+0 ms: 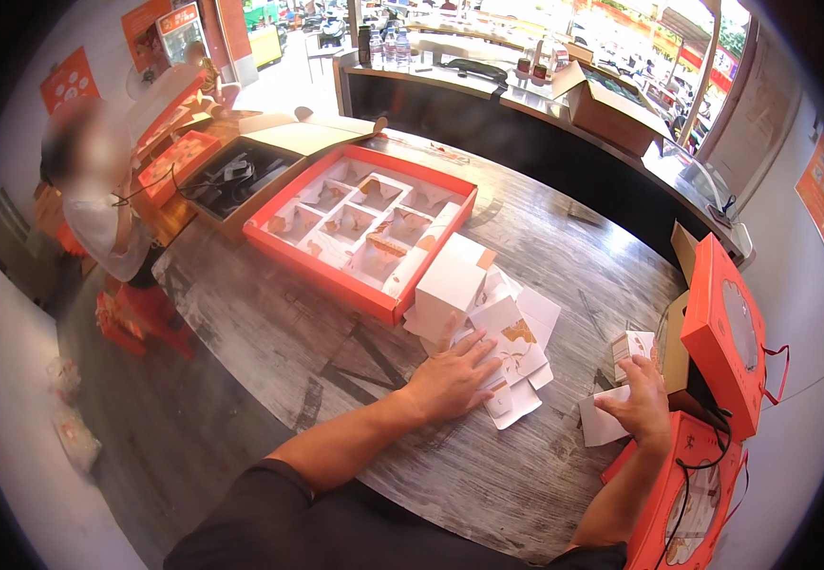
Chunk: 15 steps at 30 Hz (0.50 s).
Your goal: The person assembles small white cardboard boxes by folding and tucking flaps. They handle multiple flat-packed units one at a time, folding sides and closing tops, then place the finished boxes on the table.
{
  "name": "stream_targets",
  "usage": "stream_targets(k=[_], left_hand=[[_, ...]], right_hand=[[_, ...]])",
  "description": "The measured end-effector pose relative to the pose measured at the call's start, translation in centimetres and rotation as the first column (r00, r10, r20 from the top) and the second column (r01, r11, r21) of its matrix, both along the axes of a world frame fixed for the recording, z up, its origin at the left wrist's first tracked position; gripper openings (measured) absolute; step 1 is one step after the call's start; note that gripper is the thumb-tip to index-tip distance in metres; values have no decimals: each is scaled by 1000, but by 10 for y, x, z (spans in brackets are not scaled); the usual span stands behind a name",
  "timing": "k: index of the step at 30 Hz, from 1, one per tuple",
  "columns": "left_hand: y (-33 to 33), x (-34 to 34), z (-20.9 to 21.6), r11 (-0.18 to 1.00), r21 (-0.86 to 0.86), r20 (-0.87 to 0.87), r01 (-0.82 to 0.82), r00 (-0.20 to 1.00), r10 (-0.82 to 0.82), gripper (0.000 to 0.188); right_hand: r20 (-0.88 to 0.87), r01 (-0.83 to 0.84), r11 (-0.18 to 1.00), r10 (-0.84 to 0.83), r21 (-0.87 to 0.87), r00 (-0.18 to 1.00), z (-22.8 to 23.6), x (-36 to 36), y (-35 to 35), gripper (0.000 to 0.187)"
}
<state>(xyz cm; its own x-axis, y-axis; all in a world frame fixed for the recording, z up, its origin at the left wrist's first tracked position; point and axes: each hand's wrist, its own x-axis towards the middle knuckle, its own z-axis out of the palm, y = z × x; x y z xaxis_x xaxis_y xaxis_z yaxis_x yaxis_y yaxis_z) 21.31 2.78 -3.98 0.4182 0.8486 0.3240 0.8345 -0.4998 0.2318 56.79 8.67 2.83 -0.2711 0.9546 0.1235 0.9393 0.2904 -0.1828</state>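
My left hand (452, 380) lies with its fingers spread on a pile of flat white cardboard pieces (516, 356) with orange-brown print. Beside its fingertips a folded white carton (452, 280) stands against the big red box. My right hand (642, 407) is open, thumb and fingers apart, over white cardboard pieces (605, 418) at the table's right. A small white printed piece (634, 347) is just beyond its fingertips; I cannot tell whether they touch. The open red box (322, 275) holds a white divider (340, 204) with several compartments.
Red boxes with windows and cord handles (720, 332) stand at the right edge, with a black cable (685, 475). Far left, a brown carton (241, 180) holds dark items. A person (98, 190) stands there by a red stool (141, 318). A counter (526, 114) runs behind the table.
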Motion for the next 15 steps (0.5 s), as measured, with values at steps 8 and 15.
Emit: stream_targets(k=[8, 15], left_hand=[[3, -3, -5, 993, -92, 16, 79, 997, -78, 58], [1, 0, 1, 990, -85, -44, 115, 992, -119, 72]], right_hand=[[71, -146, 974, 160, -174, 985, 1, -35, -6, 81], [79, -137, 972, 154, -189, 985, -1, -28, -2, 80]])
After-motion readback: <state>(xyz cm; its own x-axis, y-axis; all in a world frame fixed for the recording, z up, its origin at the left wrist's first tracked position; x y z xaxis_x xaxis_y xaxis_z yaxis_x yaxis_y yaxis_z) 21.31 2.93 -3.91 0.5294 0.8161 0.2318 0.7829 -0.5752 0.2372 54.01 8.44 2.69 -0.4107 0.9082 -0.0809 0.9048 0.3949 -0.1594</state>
